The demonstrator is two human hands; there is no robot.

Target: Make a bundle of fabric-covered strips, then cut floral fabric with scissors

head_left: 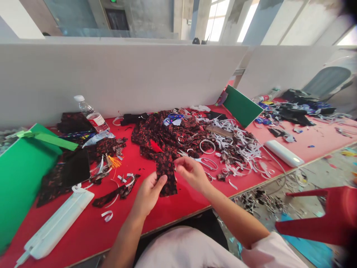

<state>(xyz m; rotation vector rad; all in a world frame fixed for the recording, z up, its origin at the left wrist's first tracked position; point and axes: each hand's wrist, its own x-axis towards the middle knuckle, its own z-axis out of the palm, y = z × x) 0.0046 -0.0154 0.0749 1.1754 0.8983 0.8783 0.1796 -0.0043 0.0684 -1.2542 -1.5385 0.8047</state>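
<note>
A strip of black fabric with red flowers [166, 169] is held upright above the table's near edge. My left hand [150, 191] grips its left side, thumb pressed across the front. On the other side my right hand [193, 174] has its thumb and forefinger brought together at the strip's right edge; what lies between those fingertips is too small to make out. Just beyond my right hand lie scissors with pale handles [206, 162] and a white ring [207, 146]. Behind the strip rises a heap of the same floral fabric [152, 130], with a red scrap [156, 146] on it.
White curled strips [251, 149] spread at the right beside a green board [242, 105]. White elongated devices [60, 225] lie at both sides. A plastic bottle [96, 120], a black phone-like slab [76, 167] and tassels [113, 161] are at the left. A red stool [331, 212] stands at lower right.
</note>
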